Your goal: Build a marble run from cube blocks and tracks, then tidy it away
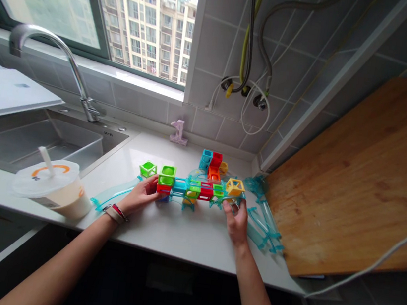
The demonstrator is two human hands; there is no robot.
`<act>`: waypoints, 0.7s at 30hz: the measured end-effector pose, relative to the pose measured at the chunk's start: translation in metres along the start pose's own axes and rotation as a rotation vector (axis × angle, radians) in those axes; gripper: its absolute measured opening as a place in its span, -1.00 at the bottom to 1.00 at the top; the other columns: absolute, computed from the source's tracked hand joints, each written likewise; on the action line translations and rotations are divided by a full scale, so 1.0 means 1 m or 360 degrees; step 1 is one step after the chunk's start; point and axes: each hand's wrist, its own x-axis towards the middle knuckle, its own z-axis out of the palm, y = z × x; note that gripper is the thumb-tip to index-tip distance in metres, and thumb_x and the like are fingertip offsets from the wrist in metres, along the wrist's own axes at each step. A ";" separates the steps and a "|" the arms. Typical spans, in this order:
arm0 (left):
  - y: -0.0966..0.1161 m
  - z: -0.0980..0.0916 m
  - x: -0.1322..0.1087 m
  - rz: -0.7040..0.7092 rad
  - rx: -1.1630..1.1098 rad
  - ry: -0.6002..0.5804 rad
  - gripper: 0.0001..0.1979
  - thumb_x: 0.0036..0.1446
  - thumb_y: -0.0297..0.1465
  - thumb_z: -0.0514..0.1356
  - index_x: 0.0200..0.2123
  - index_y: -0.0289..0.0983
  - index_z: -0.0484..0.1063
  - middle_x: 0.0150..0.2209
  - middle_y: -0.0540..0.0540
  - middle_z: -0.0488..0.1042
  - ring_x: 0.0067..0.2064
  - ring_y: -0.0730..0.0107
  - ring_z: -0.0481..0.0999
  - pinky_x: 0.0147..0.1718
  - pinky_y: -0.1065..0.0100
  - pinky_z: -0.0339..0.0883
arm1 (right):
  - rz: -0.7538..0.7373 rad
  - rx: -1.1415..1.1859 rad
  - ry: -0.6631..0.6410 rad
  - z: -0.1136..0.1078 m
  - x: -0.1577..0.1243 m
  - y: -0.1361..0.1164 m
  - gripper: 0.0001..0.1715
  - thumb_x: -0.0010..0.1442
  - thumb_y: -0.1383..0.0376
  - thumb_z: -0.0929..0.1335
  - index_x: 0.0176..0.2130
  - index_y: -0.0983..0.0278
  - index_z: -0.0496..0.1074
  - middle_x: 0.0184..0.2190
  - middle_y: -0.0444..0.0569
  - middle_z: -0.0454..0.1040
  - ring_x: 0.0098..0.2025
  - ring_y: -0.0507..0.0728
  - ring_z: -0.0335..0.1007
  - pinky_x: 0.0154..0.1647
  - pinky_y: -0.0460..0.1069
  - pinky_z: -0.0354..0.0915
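A row of coloured plastic cube frames joined to clear teal track pieces [198, 190] lies on the white counter [177, 234]. My left hand [141, 195] grips its left end, fingers closed round the red and green cubes. At the right end, under the yellow cube [235, 187], my right hand [236, 221] pinches the structure. A loose green cube [148, 168] sits just left of the row. Behind it stands a small stack of blue, red and orange cubes [212, 164].
Curved teal track pieces lie at the left [111, 193] and the right [265, 220]. A lidded drink cup with a straw [52, 187] stands at the counter's front left, beside the sink [40, 141] and tap [51, 52]. A wooden board [364, 183] leans at the right.
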 end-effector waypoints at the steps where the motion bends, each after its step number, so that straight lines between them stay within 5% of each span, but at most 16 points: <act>1: -0.001 0.000 0.000 0.0003 -0.0006 0.0007 -0.35 0.10 -0.17 0.43 0.18 -0.29 0.36 0.00 -0.28 0.61 0.03 0.02 0.61 0.07 0.10 0.49 | 0.0006 -0.0011 0.0007 0.000 0.000 0.001 -0.35 0.17 0.05 0.47 0.17 0.20 0.33 0.08 0.12 0.53 0.03 0.28 0.53 -0.01 0.14 0.49; 21: 0.002 0.001 -0.001 0.0012 -0.0043 -0.0004 -0.34 0.11 -0.18 0.42 0.21 -0.29 0.37 0.09 -0.30 0.58 0.07 0.00 0.60 0.09 0.07 0.48 | 0.0000 -0.0036 0.0013 0.001 -0.002 -0.004 -0.34 0.18 0.07 0.46 0.19 0.18 0.31 0.08 0.12 0.52 0.04 0.29 0.54 -0.01 0.16 0.50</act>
